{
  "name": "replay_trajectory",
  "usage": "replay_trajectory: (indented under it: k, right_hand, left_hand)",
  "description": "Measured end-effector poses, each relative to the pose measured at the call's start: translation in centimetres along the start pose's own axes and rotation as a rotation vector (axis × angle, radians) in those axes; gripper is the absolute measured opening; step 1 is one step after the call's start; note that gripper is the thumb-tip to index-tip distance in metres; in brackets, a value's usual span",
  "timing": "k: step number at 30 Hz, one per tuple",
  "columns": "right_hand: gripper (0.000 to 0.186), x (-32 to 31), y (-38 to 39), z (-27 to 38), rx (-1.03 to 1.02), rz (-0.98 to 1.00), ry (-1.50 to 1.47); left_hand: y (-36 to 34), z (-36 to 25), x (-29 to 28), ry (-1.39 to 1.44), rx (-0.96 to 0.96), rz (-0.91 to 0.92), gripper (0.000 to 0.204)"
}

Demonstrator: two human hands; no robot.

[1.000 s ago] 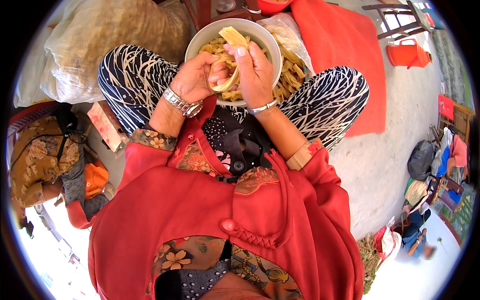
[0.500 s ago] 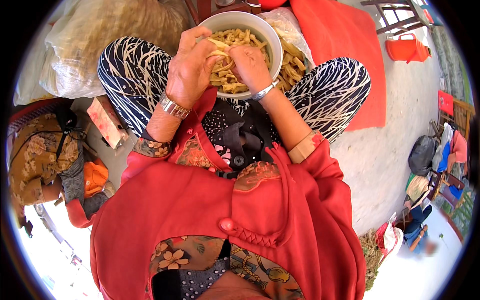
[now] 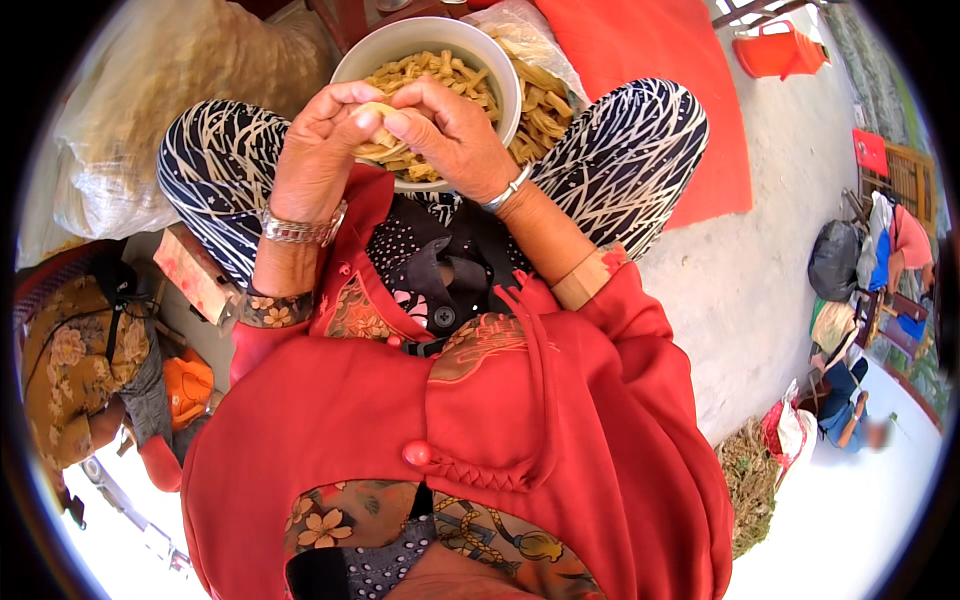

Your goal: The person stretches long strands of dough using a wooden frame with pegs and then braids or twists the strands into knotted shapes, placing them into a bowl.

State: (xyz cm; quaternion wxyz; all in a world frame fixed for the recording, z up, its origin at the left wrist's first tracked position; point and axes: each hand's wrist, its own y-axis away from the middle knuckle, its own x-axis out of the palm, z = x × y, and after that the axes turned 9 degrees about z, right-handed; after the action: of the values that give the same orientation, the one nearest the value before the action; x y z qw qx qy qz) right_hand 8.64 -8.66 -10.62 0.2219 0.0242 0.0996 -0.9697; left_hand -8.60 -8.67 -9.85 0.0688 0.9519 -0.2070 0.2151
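Between my left hand and my right hand a pale yellow, folded strip is gripped, thumbs and fingers closed on it. My hands are over the near-left part of a white bowl, which sits between my bent knees. Many short, ridged yellow pieces lie in the bowl, partly hidden by my hands. More yellow pieces lie to its right, beside a clear plastic bag.
A large translucent sack is at upper left, a box below it. A red cloth lies at upper right, with a red jug beyond. Piled bags and another person are at far right.
The view has shifted, moving bowl and knees leftward. My hands have turned and drawn together around the strip, which stood raised a second ago and is now held lower between my fingers.
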Motion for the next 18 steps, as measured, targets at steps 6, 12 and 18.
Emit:
replay_trajectory:
  k: [6, 12, 18]
  right_hand:
    - [0.029, -0.6, -0.5, 2.2, -0.023, 0.047, -0.126]
    - [0.034, -1.4, 0.3, 2.3, 0.061, 0.057, -0.158]
    - [0.039, -0.2, 1.2, 1.8, 0.171, -0.005, -0.431]
  left_hand:
    - [0.8, -1.0, 1.2, 0.381, -0.011, 0.088, 0.04]
    - [1.3, -1.8, 2.9, 0.213, 0.025, 0.064, 0.039]
    - [0.8, -2.0, 2.7, -0.747, 0.206, 0.141, 0.039]
